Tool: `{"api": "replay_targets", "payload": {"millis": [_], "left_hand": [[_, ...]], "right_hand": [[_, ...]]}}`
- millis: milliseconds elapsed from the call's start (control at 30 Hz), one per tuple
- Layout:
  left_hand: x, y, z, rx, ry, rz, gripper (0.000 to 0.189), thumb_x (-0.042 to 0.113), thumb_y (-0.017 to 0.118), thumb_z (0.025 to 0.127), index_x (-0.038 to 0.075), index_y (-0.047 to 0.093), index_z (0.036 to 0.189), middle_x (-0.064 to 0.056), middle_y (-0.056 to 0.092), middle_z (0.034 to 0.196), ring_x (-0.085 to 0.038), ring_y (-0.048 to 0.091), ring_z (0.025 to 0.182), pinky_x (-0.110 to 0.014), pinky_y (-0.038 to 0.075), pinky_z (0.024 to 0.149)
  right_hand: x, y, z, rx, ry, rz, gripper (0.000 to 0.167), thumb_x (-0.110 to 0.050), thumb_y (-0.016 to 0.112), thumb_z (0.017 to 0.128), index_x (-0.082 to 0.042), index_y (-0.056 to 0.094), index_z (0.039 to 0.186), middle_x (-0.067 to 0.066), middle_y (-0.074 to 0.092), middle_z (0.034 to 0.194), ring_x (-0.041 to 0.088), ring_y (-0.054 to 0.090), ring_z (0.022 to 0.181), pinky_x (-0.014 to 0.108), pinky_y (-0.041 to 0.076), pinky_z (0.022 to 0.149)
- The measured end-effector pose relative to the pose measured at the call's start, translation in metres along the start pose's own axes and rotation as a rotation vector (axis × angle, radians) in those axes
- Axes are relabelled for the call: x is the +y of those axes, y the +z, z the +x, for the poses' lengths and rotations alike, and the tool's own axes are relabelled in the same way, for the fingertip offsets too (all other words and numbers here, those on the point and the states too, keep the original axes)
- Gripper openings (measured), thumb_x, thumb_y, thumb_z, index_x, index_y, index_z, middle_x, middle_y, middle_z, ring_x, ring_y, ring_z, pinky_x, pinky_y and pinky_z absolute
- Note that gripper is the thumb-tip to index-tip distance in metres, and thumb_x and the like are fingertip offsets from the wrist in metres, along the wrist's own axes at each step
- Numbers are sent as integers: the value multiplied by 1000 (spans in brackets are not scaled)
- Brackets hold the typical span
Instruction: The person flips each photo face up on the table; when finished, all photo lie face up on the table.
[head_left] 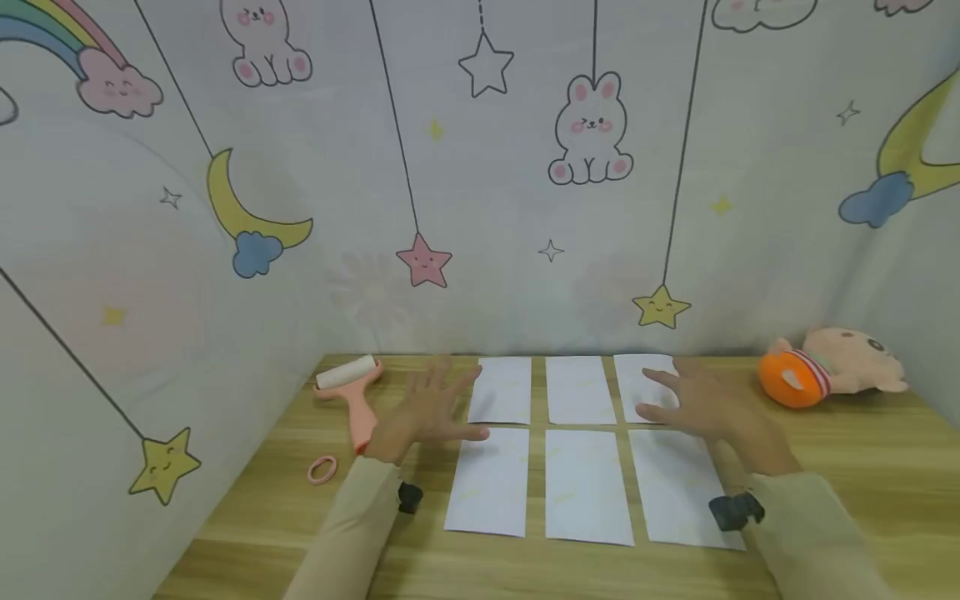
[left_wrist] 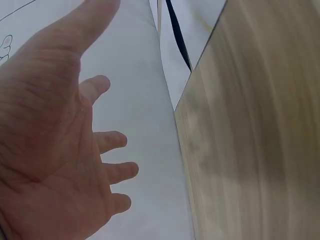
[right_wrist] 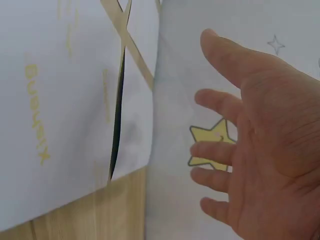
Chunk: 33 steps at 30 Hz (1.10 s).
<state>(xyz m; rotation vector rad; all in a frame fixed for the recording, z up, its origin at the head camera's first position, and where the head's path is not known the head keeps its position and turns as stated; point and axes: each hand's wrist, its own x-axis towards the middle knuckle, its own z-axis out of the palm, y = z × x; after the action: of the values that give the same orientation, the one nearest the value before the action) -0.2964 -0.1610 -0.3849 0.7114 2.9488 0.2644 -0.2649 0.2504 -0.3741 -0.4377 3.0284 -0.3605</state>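
Six white sheets lie in two rows on the wooden table, such as the top middle sheet [head_left: 579,392] and the bottom middle sheet [head_left: 587,487]. My left hand [head_left: 431,408], fingers spread, hovers over the left edge of the top left sheet [head_left: 502,390]. Over the top right sheet [head_left: 645,367] is my right hand [head_left: 708,404], also spread with nothing in it. In the wrist views the palms of the left hand [left_wrist: 55,135] and right hand [right_wrist: 270,135] are bare. Faint yellow lettering marks the sheet [right_wrist: 50,115] in the right wrist view.
A pink lint roller [head_left: 356,400] with a white roll lies left of the left hand, and a pink ring [head_left: 322,470] sits below it. At the back right rests a plush toy [head_left: 832,367] in orange. A printed cloth [head_left: 495,183] hangs behind the table [head_left: 405,550].
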Motion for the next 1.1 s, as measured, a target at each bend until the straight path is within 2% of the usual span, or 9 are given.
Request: {"api": "replay_targets", "payload": {"millis": [133,267,367,567,767,1100], "left_hand": [[1,-2,3,-44,38,-48,97,66,65,85,26,21,161,-29,12,162,-50,11,147,-73,5,111],[1,-2,9,-63,51,-60,97,64,67,85,25,22,161,-29,17,161,-46,15,148,-72,10,111],[0,-2,14,-68,44,-90,97,64,67,85,25,22,161,-28,16,161,-44,15,149,-71,13,111],[-3,-3,19,-97,16,-184,96,61,69,86,25,22,161,-27,14,162,-43,14,149,-68,18,112],[-7,-1,19,-114,-25,-175,95,61,69,86,24,24,161,-25,19,161,-43,20,147,-65,22,112],[-7,2,26,-120,17,-143,98,61,68,86,21,21,161,-17,32,159,-34,30,145,-53,28,114]], "right_hand": [[-12,1,12,-50,-42,-2,78,-63,55,93,-10,46,150,38,32,150,59,35,133,76,31,98],[-27,4,21,-64,-76,61,75,-54,61,94,-8,45,150,37,33,150,58,36,133,74,32,99],[-40,6,28,-68,-83,122,74,-51,63,93,-8,44,151,35,34,151,55,34,136,72,30,102],[-60,13,42,-38,-149,172,69,-45,63,96,-8,44,151,29,38,152,51,34,139,66,30,107],[-77,20,56,-45,-186,228,67,-42,62,97,-8,42,152,23,40,153,47,36,140,64,31,108],[-101,29,70,-76,-165,259,61,-32,63,98,-9,44,151,25,45,149,46,42,136,63,34,107]]}}
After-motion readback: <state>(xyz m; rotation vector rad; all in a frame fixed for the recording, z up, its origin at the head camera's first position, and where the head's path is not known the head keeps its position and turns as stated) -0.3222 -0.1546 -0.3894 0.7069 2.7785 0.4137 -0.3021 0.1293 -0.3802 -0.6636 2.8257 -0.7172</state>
